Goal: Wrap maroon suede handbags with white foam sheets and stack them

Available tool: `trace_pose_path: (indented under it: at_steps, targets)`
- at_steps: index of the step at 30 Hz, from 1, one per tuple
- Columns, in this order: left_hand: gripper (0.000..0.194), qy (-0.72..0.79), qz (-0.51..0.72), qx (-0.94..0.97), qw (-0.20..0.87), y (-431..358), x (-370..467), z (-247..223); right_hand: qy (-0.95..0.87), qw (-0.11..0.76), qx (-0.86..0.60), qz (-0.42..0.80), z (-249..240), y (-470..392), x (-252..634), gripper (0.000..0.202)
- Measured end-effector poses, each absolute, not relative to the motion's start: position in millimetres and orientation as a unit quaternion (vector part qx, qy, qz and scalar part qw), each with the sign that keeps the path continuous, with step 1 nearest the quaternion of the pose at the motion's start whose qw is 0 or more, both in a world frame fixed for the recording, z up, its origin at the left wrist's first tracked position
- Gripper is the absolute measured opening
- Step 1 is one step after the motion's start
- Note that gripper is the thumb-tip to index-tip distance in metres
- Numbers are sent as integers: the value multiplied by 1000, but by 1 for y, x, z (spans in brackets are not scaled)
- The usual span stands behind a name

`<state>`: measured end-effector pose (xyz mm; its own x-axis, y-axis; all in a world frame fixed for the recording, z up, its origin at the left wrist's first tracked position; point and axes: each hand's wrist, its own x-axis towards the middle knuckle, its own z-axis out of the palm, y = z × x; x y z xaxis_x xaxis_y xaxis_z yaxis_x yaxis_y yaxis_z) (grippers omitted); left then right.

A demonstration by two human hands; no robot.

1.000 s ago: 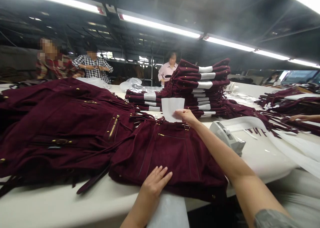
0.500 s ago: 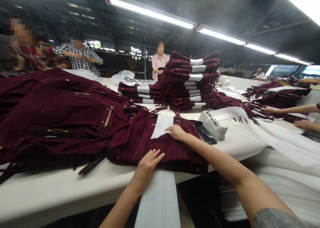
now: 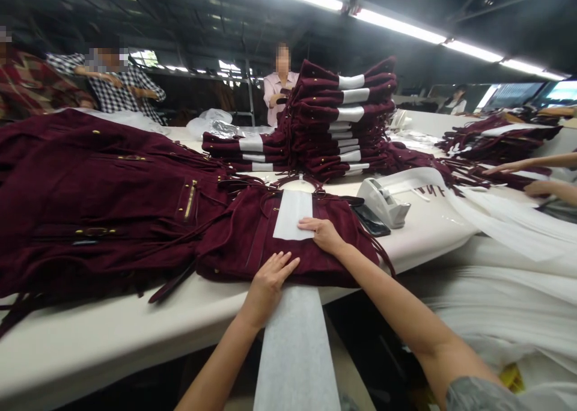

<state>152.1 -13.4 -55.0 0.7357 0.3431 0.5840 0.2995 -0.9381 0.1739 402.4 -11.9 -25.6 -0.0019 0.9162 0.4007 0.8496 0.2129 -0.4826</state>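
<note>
A burgundy fabric bag (image 3: pixel 237 243) lies on its side near the table's front edge. One end of a white paper strip (image 3: pixel 289 216) is folded over the bag's far side and rests on its top. Below the near side, a long white strip (image 3: pixel 297 345) hangs over the edge; the part under the bag is hidden. My left hand (image 3: pixel 269 282) is open, pressing flat on the bag's near part. Fingers stretched out, my right hand (image 3: pixel 323 234) lies on the lower right corner of the folded-over paper.
A grey tape dispenser (image 3: pixel 385 203) stands right of the bag beside a dark flat object (image 3: pixel 372 222). Wrapped burgundy bags (image 3: pixel 342 122) are stacked behind. More bags (image 3: pixel 112 200) are heaped left. White sheets (image 3: pixel 500 219) drape at right, near a co-worker's hands (image 3: pixel 536 179).
My right hand has drawn the paper's free end flatter and straighter over the bag, its fingers going from pinching the corner to lying on it. My left hand stays on the bag.
</note>
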Motion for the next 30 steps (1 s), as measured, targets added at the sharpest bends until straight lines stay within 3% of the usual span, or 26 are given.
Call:
trace_pose_path:
  at_steps: [9, 18, 24, 27, 30]
  targets:
    - [72, 165, 268, 948, 48, -12, 147, -51, -696, 345, -630, 13, -26, -17, 391, 41]
    - [83, 154, 2, 981, 118, -19, 140, 6, -757, 278, -590, 24, -35, -49, 386, 49]
    - [60, 155, -85, 968, 178, -5, 149, 41, -742, 287, -603, 65, -36, -53, 385, 46]
    - [39, 145, -45, 973, 175, 6, 159, 46, -744, 281, -602, 68, -35, -52, 384, 46]
    - [33, 142, 13, 980, 140, 20, 177, 43, -747, 268, -605, 69, -35, -54, 383, 47]
